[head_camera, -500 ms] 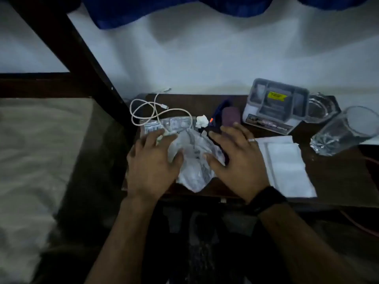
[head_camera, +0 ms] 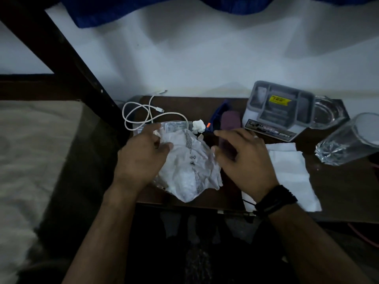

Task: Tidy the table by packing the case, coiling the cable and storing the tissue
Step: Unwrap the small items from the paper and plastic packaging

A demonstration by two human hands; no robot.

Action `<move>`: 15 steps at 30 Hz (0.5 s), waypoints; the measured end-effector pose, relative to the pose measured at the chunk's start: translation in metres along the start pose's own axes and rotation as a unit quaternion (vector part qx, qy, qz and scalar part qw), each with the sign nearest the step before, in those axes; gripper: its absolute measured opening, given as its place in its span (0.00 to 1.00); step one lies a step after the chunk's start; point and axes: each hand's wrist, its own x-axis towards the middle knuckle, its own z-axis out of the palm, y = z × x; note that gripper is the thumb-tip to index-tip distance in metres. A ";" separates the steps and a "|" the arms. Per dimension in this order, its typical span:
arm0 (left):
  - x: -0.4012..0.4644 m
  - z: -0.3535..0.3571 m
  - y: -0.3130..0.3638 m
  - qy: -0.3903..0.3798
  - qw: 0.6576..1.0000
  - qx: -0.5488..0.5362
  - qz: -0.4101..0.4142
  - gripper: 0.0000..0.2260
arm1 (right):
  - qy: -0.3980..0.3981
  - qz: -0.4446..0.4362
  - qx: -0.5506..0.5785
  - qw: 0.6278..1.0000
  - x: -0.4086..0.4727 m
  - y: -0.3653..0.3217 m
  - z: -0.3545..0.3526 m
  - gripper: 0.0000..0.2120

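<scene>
Your right hand (head_camera: 244, 160) has lifted off the packet (head_camera: 188, 167), its fingers (head_camera: 227, 134) now spread apart above it. Your left hand (head_camera: 141, 154) has turned, thumb now pressing the packet's left edge, uncovering more of its printing.

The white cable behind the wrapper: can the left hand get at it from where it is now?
Probably yes. The white cable lies loosely looped on the table just beyond the left hand, with nothing on top of its loops. Only the crumpled wrapper under the hand touches its near end.
</scene>
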 end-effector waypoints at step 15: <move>-0.004 -0.023 0.000 0.023 0.957 -0.262 0.122 0.04 | -0.091 0.186 0.278 0.938 0.005 -0.012 -0.012 0.37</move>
